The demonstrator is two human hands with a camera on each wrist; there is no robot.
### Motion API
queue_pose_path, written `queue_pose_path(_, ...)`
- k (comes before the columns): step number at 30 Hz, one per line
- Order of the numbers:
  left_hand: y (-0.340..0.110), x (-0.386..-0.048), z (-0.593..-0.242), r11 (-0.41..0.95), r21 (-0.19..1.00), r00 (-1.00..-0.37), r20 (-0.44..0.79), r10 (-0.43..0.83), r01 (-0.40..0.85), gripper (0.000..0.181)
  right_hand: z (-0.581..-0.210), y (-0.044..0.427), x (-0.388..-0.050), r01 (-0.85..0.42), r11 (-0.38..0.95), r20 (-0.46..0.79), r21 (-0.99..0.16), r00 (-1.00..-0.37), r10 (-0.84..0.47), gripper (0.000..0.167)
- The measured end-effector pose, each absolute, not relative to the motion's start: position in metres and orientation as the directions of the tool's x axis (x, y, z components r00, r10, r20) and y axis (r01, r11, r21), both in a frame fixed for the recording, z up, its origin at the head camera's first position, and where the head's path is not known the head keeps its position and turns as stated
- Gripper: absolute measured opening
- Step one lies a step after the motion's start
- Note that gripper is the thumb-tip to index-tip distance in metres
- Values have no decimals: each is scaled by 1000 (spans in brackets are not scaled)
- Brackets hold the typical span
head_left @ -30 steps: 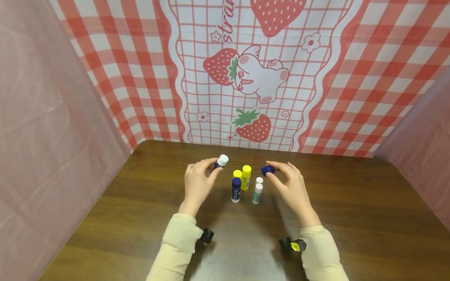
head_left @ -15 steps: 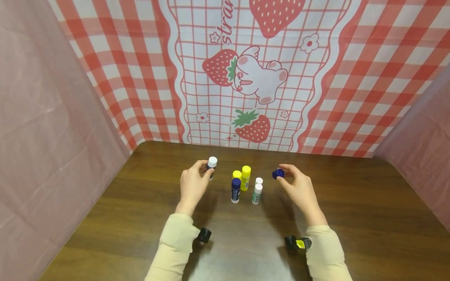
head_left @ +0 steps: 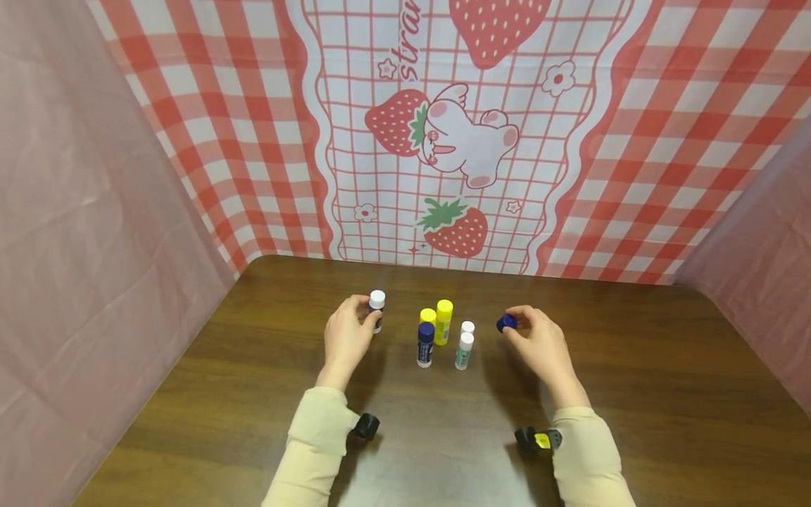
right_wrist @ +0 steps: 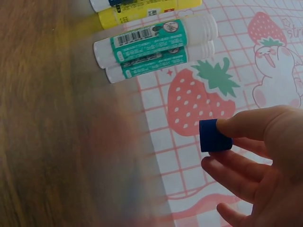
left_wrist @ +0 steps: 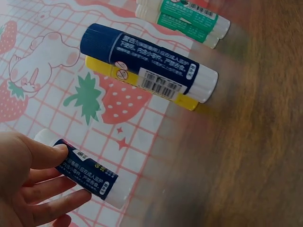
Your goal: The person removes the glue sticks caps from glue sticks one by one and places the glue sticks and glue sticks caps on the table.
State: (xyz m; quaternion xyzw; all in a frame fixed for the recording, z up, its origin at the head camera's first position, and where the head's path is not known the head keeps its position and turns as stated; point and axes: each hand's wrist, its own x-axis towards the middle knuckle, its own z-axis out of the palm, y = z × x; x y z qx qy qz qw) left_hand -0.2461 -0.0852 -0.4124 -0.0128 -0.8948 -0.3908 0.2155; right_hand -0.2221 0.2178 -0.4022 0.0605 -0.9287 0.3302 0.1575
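Observation:
In the head view my left hand point(head_left: 345, 343) pinches an upright navy glue stick point(head_left: 377, 303), its white top bare of a blue cap. Its label point(left_wrist: 87, 170) shows in the left wrist view; whether its base touches the table I cannot tell. My right hand point(head_left: 543, 352) pinches a small dark blue cap point(head_left: 506, 322) between thumb and fingers, apart from everything else. Between the hands stand a navy glue stick point(head_left: 425, 346) with its blue cap on, two yellow glue sticks point(head_left: 443, 324) behind it, and two white-capped green glue sticks point(head_left: 464, 353) one behind the other.
All stand on a brown wooden table point(head_left: 437, 443). Behind its far edge hangs a red-and-white checked cloth point(head_left: 241, 141) with strawberries. Pink curtains point(head_left: 82, 246) close off both sides. A black wrist camera point(head_left: 366, 427) sits on the left wrist, another point(head_left: 527, 439) on the right.
Both hands have moved apart and lowered. The left carried the uncapped glue stick left and down, and the right took the blue cap right and down. The standing sticks have not moved.

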Motion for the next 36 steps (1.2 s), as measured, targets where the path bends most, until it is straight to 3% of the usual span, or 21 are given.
queue_pose_path(20,-87,-247,-418,686,721,-944,287,-161,102,28,-416,223,-225,-120,869,221,-481,-975,-13,31)
queue_pose_path(36,-89,-247,-424,717,695,-951,254,-178,52,29,-428,224,-229,-129,841,148,-525,-987,-59,29)
